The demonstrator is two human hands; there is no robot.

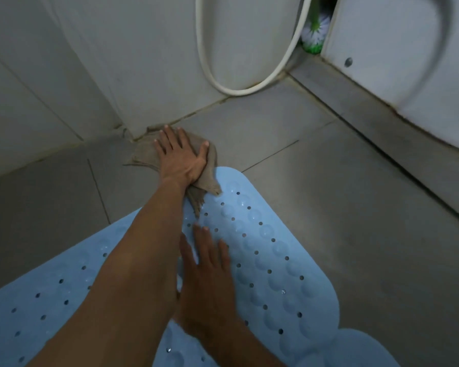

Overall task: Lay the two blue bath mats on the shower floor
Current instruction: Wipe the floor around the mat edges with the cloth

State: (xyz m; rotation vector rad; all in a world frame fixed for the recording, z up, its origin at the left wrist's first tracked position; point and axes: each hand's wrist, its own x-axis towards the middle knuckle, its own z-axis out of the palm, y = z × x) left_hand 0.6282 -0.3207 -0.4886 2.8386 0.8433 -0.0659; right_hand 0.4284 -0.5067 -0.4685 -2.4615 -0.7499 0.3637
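Blue mat [276, 260] lay on the floor [355, 207] under your flat, empty right hand [207, 274] while your spread left hand [180, 157] pressed a cloth [143, 154] overlapping its edge, which risked bunching underneath.

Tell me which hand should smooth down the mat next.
Right hand, probably: it already lies flat on the blue mat, while the left hand is pressing the brown cloth on the floor.

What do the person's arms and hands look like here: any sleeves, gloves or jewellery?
Both forearms are bare as far as the frame shows, with no sleeves in view. The left hand and right hand wear no gloves; no rings, watch or bracelet are visible.
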